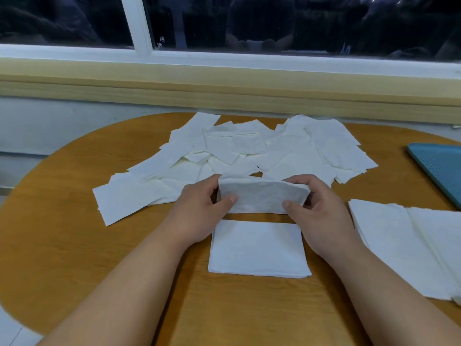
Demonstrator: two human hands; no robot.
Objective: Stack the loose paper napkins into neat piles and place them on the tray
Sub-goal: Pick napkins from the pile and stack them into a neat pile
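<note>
— Dark window at the back, a pale sill below it, and a round wooden table pushed up close. What is the person holding?
— A small bundle of napkins, raised on edge just above the table. The left hand grips one end, thumb on the near face and fingers curled behind. The right hand grips the other end the same way.
— And under the hands?
— A neat pile lies flat between the two wrists, its edges squared. It is nearer the person than the bundle, and a strip of bare table shows between them.
— The rest?
— Loose napkins lie scattered beyond the fingers, overlapping at all angles and spreading out past the left hand too. Off to the right of the right hand sits another stack, its sheets slid apart a bit.
— The tray?
— A blue tray lies well beyond the right hand, at the table's right edge. Only part of it is in view.
</note>
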